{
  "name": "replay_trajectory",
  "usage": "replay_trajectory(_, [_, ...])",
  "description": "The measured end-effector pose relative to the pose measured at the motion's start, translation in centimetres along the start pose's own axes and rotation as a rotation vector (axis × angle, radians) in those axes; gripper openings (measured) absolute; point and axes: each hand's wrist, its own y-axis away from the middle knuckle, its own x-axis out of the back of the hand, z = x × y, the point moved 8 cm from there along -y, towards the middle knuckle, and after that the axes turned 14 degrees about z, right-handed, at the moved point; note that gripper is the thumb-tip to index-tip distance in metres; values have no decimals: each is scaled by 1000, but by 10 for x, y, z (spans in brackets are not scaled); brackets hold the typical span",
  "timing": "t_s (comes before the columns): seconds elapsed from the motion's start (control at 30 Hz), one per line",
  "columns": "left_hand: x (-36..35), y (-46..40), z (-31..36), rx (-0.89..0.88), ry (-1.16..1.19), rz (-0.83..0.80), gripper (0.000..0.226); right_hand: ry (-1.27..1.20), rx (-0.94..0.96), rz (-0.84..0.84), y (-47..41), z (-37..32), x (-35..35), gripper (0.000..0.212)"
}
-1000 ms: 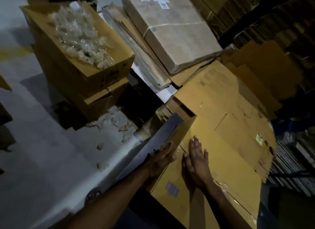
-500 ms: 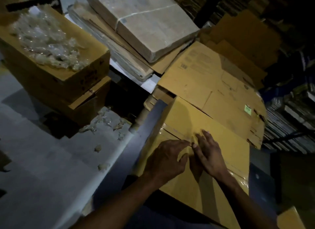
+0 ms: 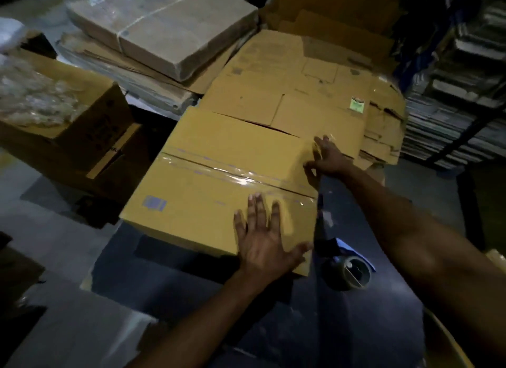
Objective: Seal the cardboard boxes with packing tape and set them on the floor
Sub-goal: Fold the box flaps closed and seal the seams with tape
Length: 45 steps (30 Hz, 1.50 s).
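Observation:
A yellow cardboard box (image 3: 208,187) lies on a dark table (image 3: 315,326), its flaps closed, with a strip of clear packing tape (image 3: 235,176) along the centre seam. My left hand (image 3: 264,239) rests flat, fingers spread, on the box's near right part. My right hand (image 3: 327,158) touches the far right edge of the box, fingers extended over the corner. A roll of packing tape (image 3: 349,272) on a dispenser lies on the table just right of the box.
Flattened cartons (image 3: 309,94) are piled behind the box. A strapped brown bundle (image 3: 164,25) lies on more flat cardboard at the back. A box (image 3: 90,126) with crumpled clear plastic on top stands on the left. Shelving (image 3: 460,94) is at right.
Both hands left the middle of the seam. My right hand slid to the box's far right edge, and my left hand moved to its near right part. The camera moved closer.

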Motion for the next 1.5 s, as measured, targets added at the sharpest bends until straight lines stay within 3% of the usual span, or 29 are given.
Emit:
replay_trajectory(0.07, [-20, 22, 25, -19, -64, -148, 129, -136, -39, -16, 2, 11, -7, 103])
replay_trajectory(0.13, [-30, 36, 29, -98, -144, -218, 124, -172, -41, 51, 12, 23, -9, 102])
replay_trajectory(0.2, [-19, 34, 18, -233, -125, -147, 107, -106, -43, 131, 29, 35, 0, 114])
replay_trajectory(0.3, [0, 17, -27, -378, -54, -103, 101, -92, -139, 214, 64, 61, 8, 104])
replay_trajectory(0.4, [11, -7, -83, -230, 19, -186, 105, -134, -261, 307, 111, 81, 8, 101])
replay_trajectory(0.5, [22, -33, -106, -119, 22, -142, 88, -212, -357, 376, 144, 97, 2, 102])
replay_trajectory(0.67, [11, -45, -77, -174, -188, -79, 86, -388, -212, 425, 180, 132, -2, 78])
replay_trajectory(0.77, [-8, -29, -52, -271, -206, -27, 77, -348, -225, 322, 207, 172, -25, 60])
replay_trajectory(0.9, [-17, -23, -42, -272, -222, -13, 80, -13, -267, -15, 229, 222, -87, 64])
replay_trajectory(1.03, [-10, -18, -43, -305, -166, -20, 78, 55, -268, 59, 234, 226, -98, 30])
replay_trajectory(1.17, [8, -17, -49, -340, -64, -26, 69, 60, -255, 54, 248, 203, -106, 35])
replay_trajectory(1.23, [27, -8, -45, -330, 41, 80, 56, 26, -198, 51, 262, 176, -106, 30])
replay_trajectory(1.3, [33, 8, -51, -142, 151, 107, 39, -54, -169, 77, 280, 146, -100, 31])
replay_trajectory(1.4, [7, 45, -59, 309, 468, -184, 16, -198, -114, 156, 303, 104, -89, 37])
replay_trajectory(1.5, [-22, 90, -62, 896, 827, -500, 46, -283, -26, 179, 314, 69, -79, 39])
